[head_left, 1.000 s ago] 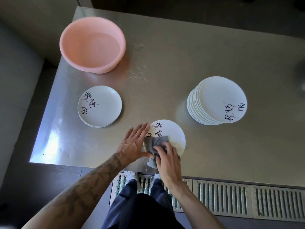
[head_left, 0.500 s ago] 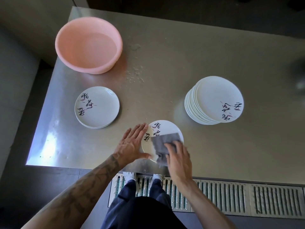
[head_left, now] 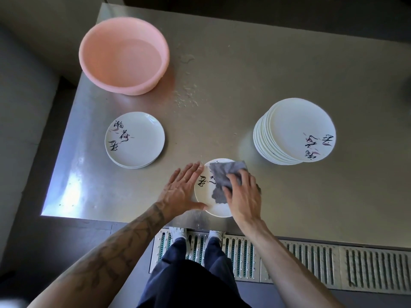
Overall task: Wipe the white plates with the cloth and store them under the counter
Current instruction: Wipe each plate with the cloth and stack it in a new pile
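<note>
One plate (head_left: 218,210) sits near the counter (head_left: 289,207) edge — my left hand (head_left: 180,192) lies flat against it, my right hand (head_left: 244,196) grips the cloth (head_left: 224,172) on it (a hard push could slide it off).

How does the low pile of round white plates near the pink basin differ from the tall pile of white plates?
The low pile of round white plates holds a few; the tall pile of round white plates holds many. The low pile's black writing reads upright from the camera; the tall pile's is turned upside down. Both stand on the steel counter.
</note>
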`<state>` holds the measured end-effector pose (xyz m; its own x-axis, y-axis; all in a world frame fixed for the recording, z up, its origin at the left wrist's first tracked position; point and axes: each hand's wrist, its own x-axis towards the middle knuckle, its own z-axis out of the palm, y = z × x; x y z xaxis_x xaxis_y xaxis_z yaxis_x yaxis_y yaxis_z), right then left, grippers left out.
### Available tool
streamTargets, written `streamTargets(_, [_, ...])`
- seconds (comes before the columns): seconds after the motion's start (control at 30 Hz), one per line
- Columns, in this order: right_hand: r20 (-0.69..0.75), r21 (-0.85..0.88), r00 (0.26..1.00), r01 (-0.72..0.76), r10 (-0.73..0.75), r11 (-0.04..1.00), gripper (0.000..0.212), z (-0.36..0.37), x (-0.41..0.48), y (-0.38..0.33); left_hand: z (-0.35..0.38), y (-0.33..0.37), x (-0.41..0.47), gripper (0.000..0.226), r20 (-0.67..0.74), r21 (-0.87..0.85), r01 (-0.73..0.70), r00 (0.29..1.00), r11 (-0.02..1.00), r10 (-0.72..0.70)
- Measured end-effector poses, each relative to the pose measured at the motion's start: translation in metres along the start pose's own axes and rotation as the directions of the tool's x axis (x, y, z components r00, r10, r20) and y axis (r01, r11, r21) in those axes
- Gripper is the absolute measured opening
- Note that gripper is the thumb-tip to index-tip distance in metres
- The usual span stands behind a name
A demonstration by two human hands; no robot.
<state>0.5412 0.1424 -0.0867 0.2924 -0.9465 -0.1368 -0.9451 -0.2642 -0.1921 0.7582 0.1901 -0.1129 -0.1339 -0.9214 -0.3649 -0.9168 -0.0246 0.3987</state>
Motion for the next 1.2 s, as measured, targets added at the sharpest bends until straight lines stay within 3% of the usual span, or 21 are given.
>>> streamTargets(0.13, [-0.011, 0.036, 0.999, -0.044, 0.044, 0.998, 0.046, 0.009, -0.031, -0.011, 0.0, 0.002, -0.001, 0.136, 0.007, 0.018, 0.005, 1.0, 1.0, -0.005])
streamTargets(0.27, [-0.027, 0.11, 0.994, -0.098, 0.101, 0.989, 0.05, 0.013, 0.002, -0.038, 0.0, 0.003, 0.0, 0.135, -0.001, 0.01, 0.011, 1.0, 1.0, -0.011])
streamTargets(0.47, [0.077, 0.128, 0.971, 0.217, -0.228, 0.968, 0.04, 0.015, 0.002, -0.031, 0.001, 0.002, -0.001, 0.132, -0.028, 0.031, -0.014, 0.999, 0.999, 0.015])
streamTargets(0.6, [0.032, 0.052, 0.998, 0.061, -0.062, 0.997, 0.043, 0.008, 0.009, 0.006, -0.001, 0.002, -0.002, 0.135, -0.011, 0.026, -0.02, 1.0, 0.999, 0.02])
streamTargets(0.7, [0.013, 0.035, 1.0, 0.016, -0.017, 0.999, 0.039, 0.004, -0.022, 0.016, -0.002, 0.004, -0.004, 0.135, -0.016, 0.032, -0.015, 1.0, 0.999, 0.016])
streamTargets(0.83, [0.045, 0.219, 0.999, -0.006, -0.004, 0.976, 0.025, 0.006, -0.076, 0.011, -0.004, 0.006, -0.005, 0.133, 0.001, 0.076, -0.02, 1.0, 0.997, 0.02])
streamTargets(1.0, [0.088, 0.513, 0.989, -0.149, 0.121, 0.845, 0.019, -0.009, -0.078, 0.012, -0.001, 0.005, -0.011, 0.109, -0.099, 0.288, -0.268, 0.946, 0.919, 0.307])
streamTargets(1.2, [-0.013, 0.602, 0.956, -0.227, 0.293, 0.766, 0.025, -0.027, -0.075, 0.037, 0.024, -0.001, 0.001, 0.081, -0.198, 0.38, -0.399, 0.846, 0.834, 0.495])
